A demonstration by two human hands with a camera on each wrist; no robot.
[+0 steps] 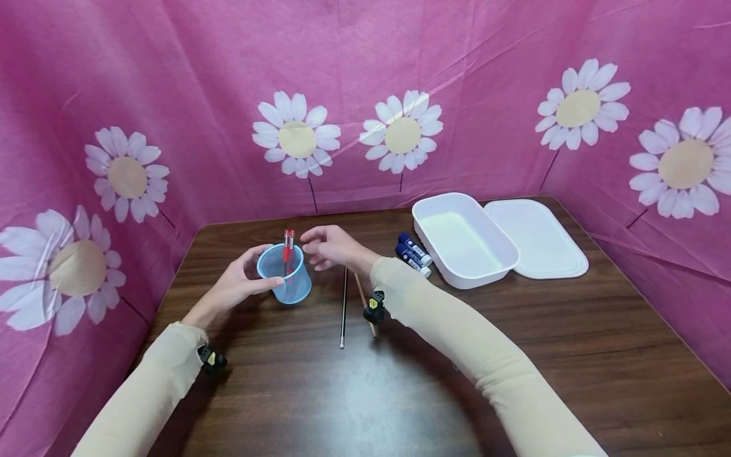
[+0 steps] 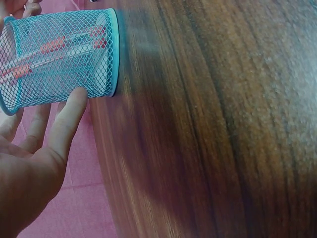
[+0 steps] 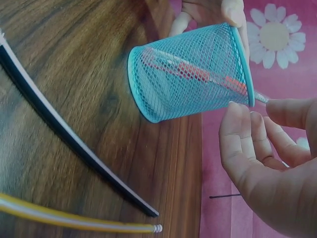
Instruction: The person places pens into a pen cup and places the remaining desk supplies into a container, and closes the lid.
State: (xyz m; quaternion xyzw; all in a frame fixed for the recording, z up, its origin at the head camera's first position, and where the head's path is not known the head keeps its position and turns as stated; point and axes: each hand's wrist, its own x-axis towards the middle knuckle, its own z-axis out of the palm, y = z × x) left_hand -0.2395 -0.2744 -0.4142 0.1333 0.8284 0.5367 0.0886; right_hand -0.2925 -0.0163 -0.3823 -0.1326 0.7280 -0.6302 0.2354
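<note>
A light blue mesh pen cup (image 1: 294, 289) stands on the table, and two red pens (image 1: 288, 251) lean inside it with their ends above the rim. My left hand (image 1: 248, 279) grips the cup from the left, thumb on the near side; in the left wrist view its fingers (image 2: 74, 106) touch the mesh. Just right of the rim is my right hand (image 1: 334, 247), fingers loosely bent. From the right wrist view, its thumb and fingers are close to the protruding pen end (image 3: 260, 98); whether they touch it is hard to tell.
A black pencil (image 1: 343, 314) and a yellow pencil (image 3: 74, 218) lie right of the cup, partly under my right arm. Beyond them are two blue glue sticks (image 1: 412, 257), a white plastic box (image 1: 465, 276) and its lid (image 1: 542, 241). A pink flowered cloth (image 1: 354, 51) surrounds the table.
</note>
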